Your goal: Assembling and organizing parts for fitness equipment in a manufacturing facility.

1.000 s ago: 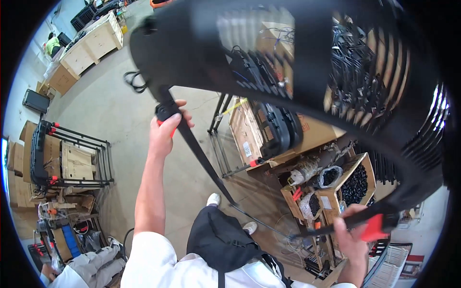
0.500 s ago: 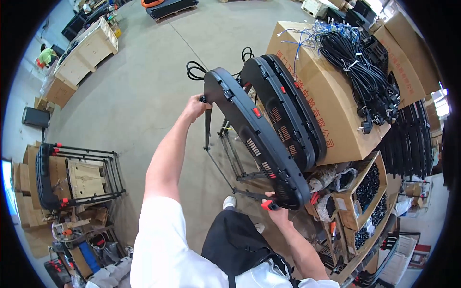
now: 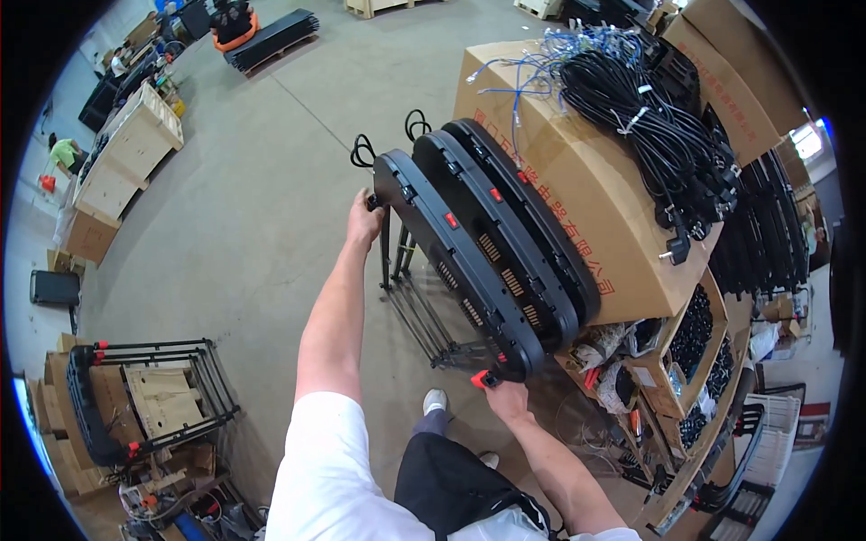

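1. Both hands are busy: the left hand (image 3: 364, 218) closes round a small black fitting (image 3: 374, 202) at the far end, towards 11 o'clock; the right hand (image 3: 507, 399) clamps the near end towards 5 o'clock, beside a bright red plastic knob (image 3: 481, 380), some fingers hidden.

2. Between them, just right of centre, slants the long black plastic housing with rounded ends (image 3: 478, 275). A hand at each end, and that looks chosen to balance the length and keep it on edge.

3. Close by towards 3 o'clock, two matching black housings (image 3: 523, 257) stand on edge, ranked tightly, probably to save room. Thin black tube legs (image 3: 385, 248) show below, too overlapped to count.

4. Up at 2 o'clock, a big brown cardboard box (image 3: 645, 257) carries a thick bundle of black cables (image 3: 622, 108), tied, presumably against tangling.

5. Counting now: three housings in the row, three red rectangular switches (image 3: 451, 220), one apiece; two black cord loops (image 3: 353, 149) towards 11 and 12.

6. Over at 8 o'clock, one more black housing on tube legs (image 3: 81, 406).
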Tool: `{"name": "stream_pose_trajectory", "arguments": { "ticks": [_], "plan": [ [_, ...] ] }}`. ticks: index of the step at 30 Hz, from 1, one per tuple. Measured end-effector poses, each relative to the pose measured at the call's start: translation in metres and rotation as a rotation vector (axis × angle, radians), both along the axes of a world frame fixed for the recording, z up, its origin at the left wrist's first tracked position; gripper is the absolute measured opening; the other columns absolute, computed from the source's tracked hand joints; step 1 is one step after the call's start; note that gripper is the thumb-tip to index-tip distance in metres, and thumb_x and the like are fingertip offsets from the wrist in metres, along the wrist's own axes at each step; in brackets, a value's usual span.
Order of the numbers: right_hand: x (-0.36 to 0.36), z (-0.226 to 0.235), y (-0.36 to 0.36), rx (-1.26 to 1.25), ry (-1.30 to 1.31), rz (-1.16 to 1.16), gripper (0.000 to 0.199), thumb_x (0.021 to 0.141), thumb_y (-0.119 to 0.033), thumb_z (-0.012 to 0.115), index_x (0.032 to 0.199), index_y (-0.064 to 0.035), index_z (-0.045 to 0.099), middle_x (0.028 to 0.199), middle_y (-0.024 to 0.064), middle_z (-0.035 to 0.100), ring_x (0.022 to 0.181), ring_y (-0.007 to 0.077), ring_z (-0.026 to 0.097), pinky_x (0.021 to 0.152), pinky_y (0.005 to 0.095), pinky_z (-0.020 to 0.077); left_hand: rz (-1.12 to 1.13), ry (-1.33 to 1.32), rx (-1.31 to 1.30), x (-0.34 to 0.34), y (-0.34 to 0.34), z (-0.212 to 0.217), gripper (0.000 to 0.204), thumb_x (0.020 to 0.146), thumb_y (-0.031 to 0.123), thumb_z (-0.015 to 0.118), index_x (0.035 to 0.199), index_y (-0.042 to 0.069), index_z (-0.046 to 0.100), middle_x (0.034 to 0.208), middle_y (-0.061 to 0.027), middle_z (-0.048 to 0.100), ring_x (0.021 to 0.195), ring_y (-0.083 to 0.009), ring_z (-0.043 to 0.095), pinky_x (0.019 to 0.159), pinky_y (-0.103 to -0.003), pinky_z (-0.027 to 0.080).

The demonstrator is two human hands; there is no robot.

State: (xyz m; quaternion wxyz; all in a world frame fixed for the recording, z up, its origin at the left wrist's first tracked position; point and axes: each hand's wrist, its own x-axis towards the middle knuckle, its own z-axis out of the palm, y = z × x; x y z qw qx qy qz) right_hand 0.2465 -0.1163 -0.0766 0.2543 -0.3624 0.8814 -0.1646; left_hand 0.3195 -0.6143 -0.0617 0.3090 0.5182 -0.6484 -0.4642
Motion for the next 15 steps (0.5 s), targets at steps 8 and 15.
{"name": "stream_pose_trajectory", "arguments": {
  "ticks": [8, 15],
  "plan": [
    [-0.053, 0.019, 0.092, 0.255, -0.066, -0.06, 0.038, 0.095, -0.038, 0.062, 0.112, -0.0082, 0.079, 0.108, 0.0224, 0.077, 0.11, 0.0424, 0.072, 0.1, 0.0526, 0.055, 0.031, 0.906, 0.994, -0.057, 0.273, 0.028, 0.064, 0.107, 0.07, 0.043, 0.129, 0.013, 0.063, 0.104, -0.0006, 0.066, 0.096, -0.0164, 0.061, 0.09, -0.035, 0.049],
    [-0.022, 0.021, 0.172, 0.328, -0.309, -0.06, 0.041, 0.095, -0.036, 0.066, 0.123, -0.0068, 0.077, 0.117, 0.0199, 0.077, 0.114, 0.0368, 0.072, 0.102, 0.0432, 0.0558, 0.183, 1.089, 0.864, -0.072, 0.312, 0.099, 0.072, 0.108, 0.07, 0.038, 0.139, 0.008, 0.06, 0.122, -0.0089, 0.072, 0.107, -0.0237, 0.07, 0.093, -0.041, 0.057]
  ]
}}
